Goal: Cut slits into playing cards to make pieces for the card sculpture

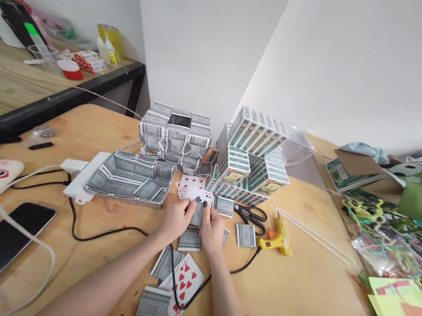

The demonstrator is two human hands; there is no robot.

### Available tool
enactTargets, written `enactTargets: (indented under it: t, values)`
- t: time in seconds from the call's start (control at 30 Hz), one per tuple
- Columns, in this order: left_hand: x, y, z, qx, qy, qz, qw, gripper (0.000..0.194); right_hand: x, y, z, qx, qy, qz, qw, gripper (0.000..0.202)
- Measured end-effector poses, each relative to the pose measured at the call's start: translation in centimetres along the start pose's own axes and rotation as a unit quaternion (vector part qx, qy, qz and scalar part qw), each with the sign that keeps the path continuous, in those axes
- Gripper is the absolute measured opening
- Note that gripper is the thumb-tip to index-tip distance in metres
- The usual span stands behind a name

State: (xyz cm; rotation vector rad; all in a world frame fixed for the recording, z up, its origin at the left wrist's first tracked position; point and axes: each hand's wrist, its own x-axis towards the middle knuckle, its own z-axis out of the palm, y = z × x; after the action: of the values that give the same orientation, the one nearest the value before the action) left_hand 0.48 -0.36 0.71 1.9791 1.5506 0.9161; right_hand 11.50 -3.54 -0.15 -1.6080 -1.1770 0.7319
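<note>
My left hand [176,222] and my right hand [212,229] are side by side, pinching a white-faced playing card [203,194] between thumbs and fingers. A grey patterned back shows below the thumbs. Just beyond lie face-up cards [191,180] with red diamonds. Folded patterned cards surround my hands, one of them a square [223,207] by my right fingers. Nearer me, a nine of hearts [185,285] lies beside another folded square [151,310]. Behind stand a blocky structure of folded cards [175,135] and an open tray shape [132,178] made of cards.
Stacked card boxes [252,155] rise at the back. Black-handled scissors [253,216] and a yellow glue gun [279,237] lie right of my hands. The gun's black cord [192,300] loops under my forearms. A phone [0,249] lies left; colourful craft materials [390,238] fill the right.
</note>
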Motion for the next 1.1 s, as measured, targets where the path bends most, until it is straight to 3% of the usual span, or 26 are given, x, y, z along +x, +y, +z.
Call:
enactTargets:
  t: [0.2,0.33,0.43,0.6,0.93,1.1]
  values:
    - [0.2,-0.6,-0.2,0.075,0.016,0.061,0.995,0.032,-0.2,-0.7,-0.2,0.044,0.023,0.022,0.999,0.035]
    - [0.6,-0.7,-0.6,0.050,0.025,0.120,0.991,0.017,0.1,-1.3,-1.2,0.074,0.125,0.053,0.988,0.030]
    - [0.6,-0.9,-0.2,0.043,0.002,0.151,0.988,0.031,0.5,-1.0,-1.9,0.060,0.188,0.070,0.978,0.034]
    - [0.3,-1.7,0.7,0.073,-0.021,0.154,0.985,0.048,0.7,-0.4,-2.1,-0.013,0.257,0.051,0.965,0.039]
    - [0.6,-1.1,-0.1,0.080,0.000,0.149,0.986,0.023,1.2,0.2,-2.2,-0.055,0.291,0.023,0.955,0.034]
    - [0.4,-1.3,0.0,0.090,0.038,0.132,0.986,0.022,1.2,0.2,-1.9,-0.040,0.314,0.003,0.949,0.031]
